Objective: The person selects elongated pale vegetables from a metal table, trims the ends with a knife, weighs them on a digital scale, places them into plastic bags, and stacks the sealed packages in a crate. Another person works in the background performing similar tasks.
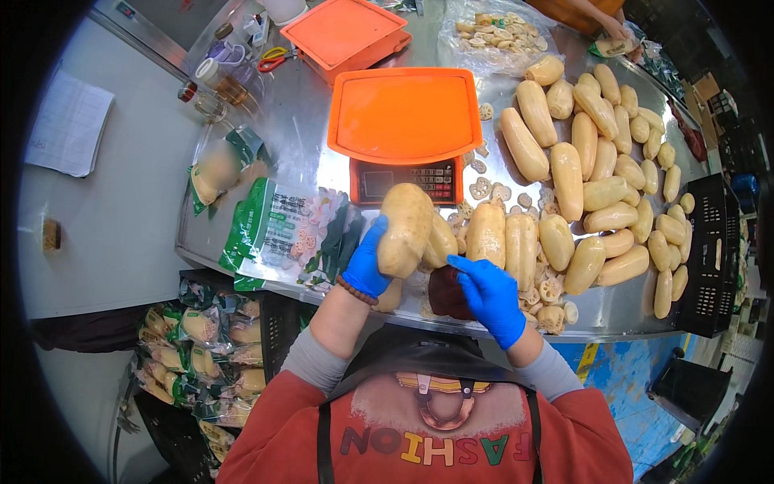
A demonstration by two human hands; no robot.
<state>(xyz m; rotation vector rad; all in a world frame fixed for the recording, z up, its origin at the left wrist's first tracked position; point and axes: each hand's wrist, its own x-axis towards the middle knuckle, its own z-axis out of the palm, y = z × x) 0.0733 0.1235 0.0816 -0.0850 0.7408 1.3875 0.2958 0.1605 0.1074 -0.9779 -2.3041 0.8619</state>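
A large pale lotus root (403, 230) is gripped in my blue-gloved left hand (368, 262), held upright over the table's front part. Just right of it my blue-gloved right hand (488, 294) has its index finger stretched toward another root (439, 240), its other fingers curled; whatever they hold, if anything, is hidden. Under that hand lies a dark maroon cloth (447, 294), beside loose lotus slices (552, 319). Behind my hands stands an orange scale (403, 109) with a keypad. A green printed bag (274, 226) lies flat left of my left hand.
Many peeled roots (580, 177) fill the steel table's right side, beside a black crate (709, 258). Bottles (218, 81), scissors (274, 60) and an orange box (339, 32) sit at back left. Packed bags (197, 355) fill a lower crate. A co-worker's hand (613, 28) shows at back right.
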